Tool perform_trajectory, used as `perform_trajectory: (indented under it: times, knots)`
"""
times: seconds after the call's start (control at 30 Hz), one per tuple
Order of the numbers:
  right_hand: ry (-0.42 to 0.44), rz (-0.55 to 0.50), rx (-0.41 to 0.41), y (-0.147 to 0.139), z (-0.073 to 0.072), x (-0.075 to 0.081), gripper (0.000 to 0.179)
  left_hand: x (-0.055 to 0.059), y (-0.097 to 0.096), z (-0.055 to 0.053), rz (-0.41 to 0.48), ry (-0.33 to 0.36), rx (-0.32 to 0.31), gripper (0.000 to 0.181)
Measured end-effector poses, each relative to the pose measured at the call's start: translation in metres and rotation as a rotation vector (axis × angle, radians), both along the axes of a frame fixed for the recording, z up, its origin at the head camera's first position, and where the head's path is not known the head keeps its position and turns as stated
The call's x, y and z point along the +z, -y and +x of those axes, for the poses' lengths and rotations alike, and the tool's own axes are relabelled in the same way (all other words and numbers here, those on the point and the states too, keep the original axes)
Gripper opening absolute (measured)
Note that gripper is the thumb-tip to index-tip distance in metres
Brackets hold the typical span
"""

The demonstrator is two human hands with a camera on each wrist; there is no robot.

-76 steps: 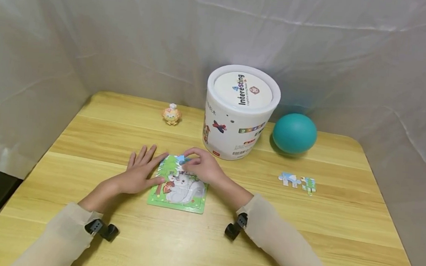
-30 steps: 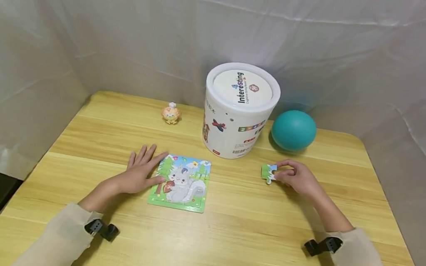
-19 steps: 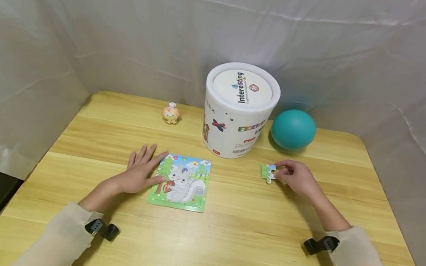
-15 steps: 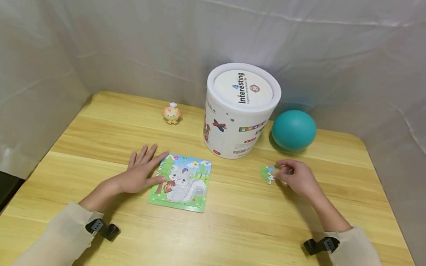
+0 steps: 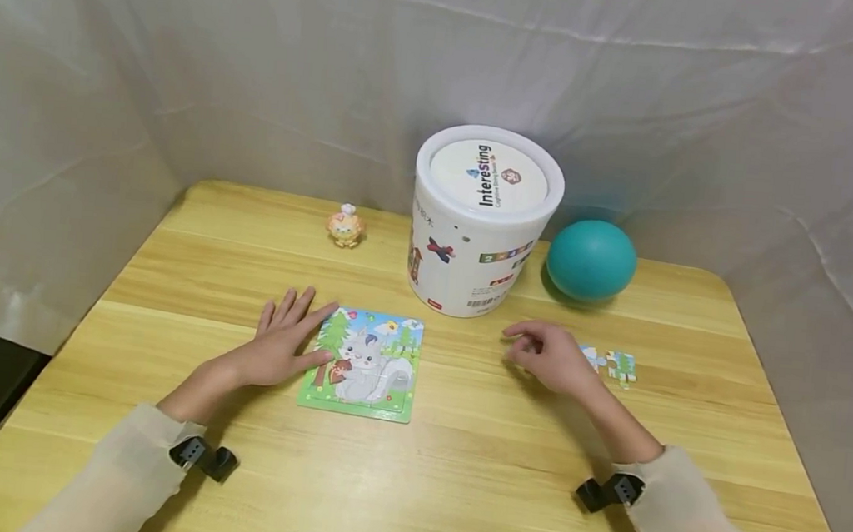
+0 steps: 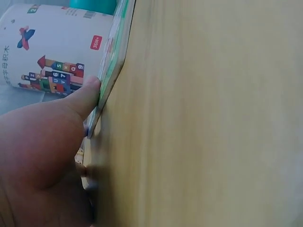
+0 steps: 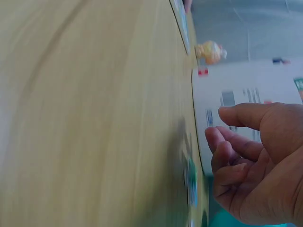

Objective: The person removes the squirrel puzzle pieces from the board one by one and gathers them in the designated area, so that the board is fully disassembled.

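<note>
My left hand (image 5: 272, 356) lies with spread fingers at the left edge of a square puzzle board (image 5: 367, 368) with a grey squirrel picture. In the left wrist view its thumb touches the edge of the board (image 6: 113, 64). On the right, my right hand (image 5: 556, 361) is just above the table with loosely bent fingers. The right wrist view shows a gap between its thumb and fingers (image 7: 234, 142), with nothing held. Blue and green puzzle pieces (image 5: 621, 366) lie beside it, partly hidden by the wrist. Pieces (image 7: 191, 177) also appear blurred below the fingers.
A white bucket (image 5: 473, 253) with a lid stands behind the board, a teal ball (image 5: 591, 260) to its right. A small orange chick figure (image 5: 344, 228) stands at the back left. Grey cloth (image 5: 298, 80) borders the wooden table (image 5: 408, 498).
My right hand went from the board to the right and pinched a green-blue puzzle piece there. It has since released the piece and shifted left. My left hand has stayed put.
</note>
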State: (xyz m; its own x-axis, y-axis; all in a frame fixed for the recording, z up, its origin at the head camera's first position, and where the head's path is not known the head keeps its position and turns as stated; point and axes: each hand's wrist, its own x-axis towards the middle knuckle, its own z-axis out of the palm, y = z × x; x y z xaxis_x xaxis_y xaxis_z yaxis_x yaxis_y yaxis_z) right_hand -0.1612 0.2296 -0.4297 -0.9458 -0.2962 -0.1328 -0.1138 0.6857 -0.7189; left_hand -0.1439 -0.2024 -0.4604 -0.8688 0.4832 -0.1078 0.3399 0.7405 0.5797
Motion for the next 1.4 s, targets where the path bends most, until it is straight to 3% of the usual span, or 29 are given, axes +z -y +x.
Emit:
perform_trajectory:
  times: [0.3, 0.6, 0.9, 1.17, 1.4]
  knots:
    - [0.059, -0.082, 0.086, 0.051, 0.001, -0.004, 0.029, 0.012, -0.009, 0.0, -0.01, -0.017, 0.001, 0.078]
    - [0.071, -0.123, 0.138, 0.093, 0.001, -0.008, 0.025, 0.025, -0.046, 0.012, -0.038, -0.069, -0.141, 0.082]
    - [0.061, -0.087, 0.205, 0.116, 0.0, -0.013, 0.021, 0.015, -0.063, 0.013, -0.181, -0.036, -0.187, 0.086]
    - [0.065, -0.057, 0.178, 0.121, 0.001, -0.014, 0.018, 0.009, -0.067, 0.014, -0.233, -0.015, -0.195, 0.094]
    - [0.06, -0.036, 0.169, 0.125, 0.003, -0.014, 0.013, 0.001, -0.065, 0.017, -0.212, -0.062, -0.202, 0.102]
